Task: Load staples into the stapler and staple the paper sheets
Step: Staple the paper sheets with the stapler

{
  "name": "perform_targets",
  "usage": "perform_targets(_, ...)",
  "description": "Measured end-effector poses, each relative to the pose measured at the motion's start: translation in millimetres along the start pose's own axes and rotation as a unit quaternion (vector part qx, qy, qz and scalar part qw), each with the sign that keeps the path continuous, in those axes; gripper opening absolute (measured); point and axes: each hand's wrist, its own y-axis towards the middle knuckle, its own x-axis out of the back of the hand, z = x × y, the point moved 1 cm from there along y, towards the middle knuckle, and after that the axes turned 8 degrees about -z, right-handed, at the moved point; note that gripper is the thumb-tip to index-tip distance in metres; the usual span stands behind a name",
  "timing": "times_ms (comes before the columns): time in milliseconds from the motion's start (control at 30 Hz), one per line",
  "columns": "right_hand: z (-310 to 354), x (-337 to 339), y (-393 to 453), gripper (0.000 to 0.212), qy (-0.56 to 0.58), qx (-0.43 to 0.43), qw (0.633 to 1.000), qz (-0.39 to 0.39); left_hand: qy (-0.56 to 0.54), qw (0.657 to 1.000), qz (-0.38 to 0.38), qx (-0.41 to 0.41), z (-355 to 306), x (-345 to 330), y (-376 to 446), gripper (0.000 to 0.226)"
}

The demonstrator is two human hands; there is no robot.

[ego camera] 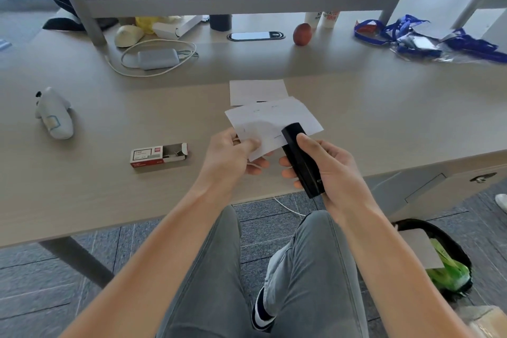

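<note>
My right hand [327, 166] grips a black stapler [300, 158], thumb on top, its front end over the near right part of the white paper sheets [274, 118]. My left hand [233, 158] pinches those sheets at their near left corner and holds them just above the desk. Another white sheet [258, 90] lies flat on the desk behind them. A red and white staple box [157, 155] lies to the left with its right end open and staples showing inside.
On the beige desk [109, 186], a white controller [53, 114] lies at the far left. A power adapter with cable [157, 59], a red apple [302, 34] and blue lanyards [428, 38] sit at the back. A waste bin [439, 258] stands on the floor, right.
</note>
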Motion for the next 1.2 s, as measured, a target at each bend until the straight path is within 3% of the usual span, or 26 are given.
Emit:
perform_targets(400,-2,-10,1,0.047,0.026,-0.028,0.999,0.003,-0.021,1.000,-0.014,0.004,3,9,-1,0.016)
perform_targets(600,3,-7,3,0.049,-0.110,-0.070,0.990,0.045,-0.050,0.997,-0.064,0.002,0,22,5,0.018)
perform_targets(700,6,-3,12,0.033,-0.232,0.008,0.972,0.042,-0.084,0.992,-0.093,-0.001,-4,34,10,0.018)
perform_targets(867,6,-11,37,0.024,-0.373,0.215,0.903,0.006,-0.143,0.985,-0.098,0.005,-15,46,12,0.016)
perform_targets(1033,1,-18,65,0.041,-0.416,0.273,0.866,0.040,-0.178,0.980,-0.084,0.026,-17,51,16,0.014)
perform_targets(1200,3,-15,61,0.069,-0.356,0.359,0.863,-0.017,-0.217,0.972,-0.086,0.037,-18,53,14,0.043)
